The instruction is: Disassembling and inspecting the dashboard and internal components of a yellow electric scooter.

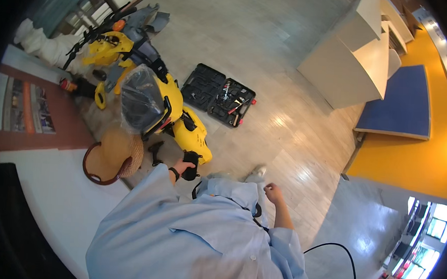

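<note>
My left hand (181,166), with a black band at the wrist, grips a black plastic part (190,166) by its left side. The part is dark and box-like; its exact kind does not show. Just beyond it lies a yellow body panel (190,134). Farther up is a yellow scooter (170,96), partly taken apart, with a clear plastic sheet (139,96) over its dark seat area. My right hand (274,193) hangs to the right of my body, fingers curled in, with nothing seen in it.
An open black tool case (218,94) lies on the floor beyond the scooter. A woven basket (111,155) with a brown rim stands at the left by a white surface. Loose yellow parts (100,96) lie farther left. A pale desk (346,60) and a blue panel (400,101) stand at the right.
</note>
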Demonstrator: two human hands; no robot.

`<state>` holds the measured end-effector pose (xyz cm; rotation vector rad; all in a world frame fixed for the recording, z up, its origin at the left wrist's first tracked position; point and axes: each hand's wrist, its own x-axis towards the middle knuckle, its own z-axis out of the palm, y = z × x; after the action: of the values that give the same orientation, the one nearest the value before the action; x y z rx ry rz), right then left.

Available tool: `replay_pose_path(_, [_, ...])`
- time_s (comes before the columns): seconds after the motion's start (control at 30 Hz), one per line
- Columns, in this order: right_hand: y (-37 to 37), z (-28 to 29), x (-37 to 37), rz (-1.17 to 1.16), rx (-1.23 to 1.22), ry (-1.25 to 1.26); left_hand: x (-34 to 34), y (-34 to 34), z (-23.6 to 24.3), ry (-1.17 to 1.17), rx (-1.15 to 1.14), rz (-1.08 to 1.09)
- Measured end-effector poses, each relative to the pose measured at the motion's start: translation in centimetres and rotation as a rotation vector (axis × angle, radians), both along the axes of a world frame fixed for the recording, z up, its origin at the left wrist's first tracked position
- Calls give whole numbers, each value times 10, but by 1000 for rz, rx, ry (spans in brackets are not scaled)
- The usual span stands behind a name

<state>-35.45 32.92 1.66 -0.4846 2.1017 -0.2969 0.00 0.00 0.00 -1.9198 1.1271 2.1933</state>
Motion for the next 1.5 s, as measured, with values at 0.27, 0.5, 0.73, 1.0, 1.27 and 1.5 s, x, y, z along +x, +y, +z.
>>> replay_pose_path(0.27, [-100,25,-150,452,-41,28,-11,27,-2,-145,-75,495])
replay_pose_path(0.5, [-164,27,-273,433,-74,152,-102,59,51,-31,-97,914])
replay_pose_path(0.73, [-248,-48,-343,326,-53,71,-218,14,99,119,-190,726])
replay_pose_path(1.0, [-349,-71,-322,352,65,-155,-329,-38,36,31,-271,372])
replay_pose_path(1.27, [-411,-99,-321,-108,214,-270,-362,-81,-111,-154,-199,100])
replay_pose_path(1.5, [-480,-247,-323,-62,98,-202,-375,-105,-206,-128,-93,38])
